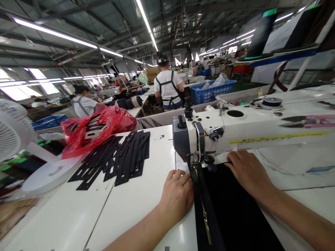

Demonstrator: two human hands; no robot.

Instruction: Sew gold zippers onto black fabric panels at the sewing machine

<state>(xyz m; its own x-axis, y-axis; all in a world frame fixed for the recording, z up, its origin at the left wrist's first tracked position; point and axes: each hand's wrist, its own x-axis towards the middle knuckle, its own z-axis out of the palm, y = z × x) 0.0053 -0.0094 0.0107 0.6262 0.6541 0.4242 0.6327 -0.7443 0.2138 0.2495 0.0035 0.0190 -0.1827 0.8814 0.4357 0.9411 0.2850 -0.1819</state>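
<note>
A zipper [205, 218] with gold teeth and black tape runs along the left side of a black fabric piece [230, 205], both leading under the presser foot of a white sewing machine [167, 139]. Just left of the foot, my left hand [179, 191] has its fingers curled at the zipper tape's left edge; the fingertips are partly hidden. On the other side, my right hand [247, 172] grips the fabric's upper right edge between thumb and fingers, close below the machine arm. The needle point is hard to make out.
Black strips with slots [131, 157] lie heaped on the white table, beside a red plastic bag [96, 127]. A white fan [39, 164] stands at left. Pink-handled snippers [311, 121] and a bobbin [271, 103] rest on the machine. Co-workers and a blue basket [211, 92] are beyond.
</note>
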